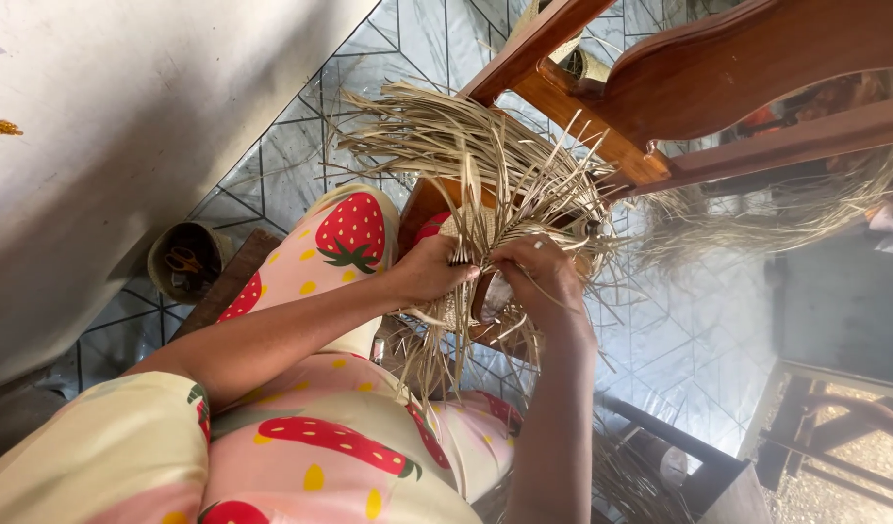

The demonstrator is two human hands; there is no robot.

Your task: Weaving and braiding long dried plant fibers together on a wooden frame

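A half-woven straw piece (pixel 510 209) with many loose pale strands fanning up and to the left rests on a rounded wooden form on my lap. My left hand (pixel 432 272) grips the woven part and several strands at its lower left edge. Pressed against the weave from the right, my right hand (pixel 544 277) has its fingers closed on strands; a ring shows on one finger. The two hands almost touch over the piece. My legs, in pink cloth with red strawberries (pixel 354 233), lie under it.
A reddish wooden chair frame (pixel 699 78) stands just beyond the straw. More loose straw (pixel 757 218) hangs to the right. A small round container with scissors (pixel 182 260) sits on the tiled floor by the grey wall (pixel 107 126). Dark furniture legs (pixel 806 437) are at lower right.
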